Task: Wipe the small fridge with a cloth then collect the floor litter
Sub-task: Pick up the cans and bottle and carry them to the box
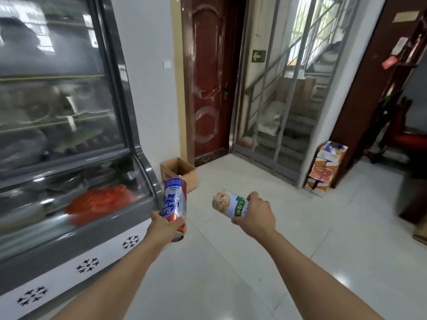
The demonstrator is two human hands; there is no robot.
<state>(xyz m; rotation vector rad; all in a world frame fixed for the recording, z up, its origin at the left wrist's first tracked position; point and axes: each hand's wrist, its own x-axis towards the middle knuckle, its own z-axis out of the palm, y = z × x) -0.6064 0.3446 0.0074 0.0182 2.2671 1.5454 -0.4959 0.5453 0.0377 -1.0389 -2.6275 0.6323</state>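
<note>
The blue-and-red metal beer can (174,205) is gripped in the left hand (165,224), the white-and-green tin (228,204) in the right hand (255,212). Carry both level to the open brown cardboard box (179,173) beside the grey display fridge (69,135), then drop them inside.

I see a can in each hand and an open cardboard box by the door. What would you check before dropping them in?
1. Left hand grips the blue can: ok.
2. Right hand grips the white can: ok.
3. Cardboard box open at the top: ok.
4. Room inside the box: cannot tell, its inside is mostly hidden.
5. Floor between hands and box free of obstacles: ok.
6. Cans emptied: cannot tell.
</note>
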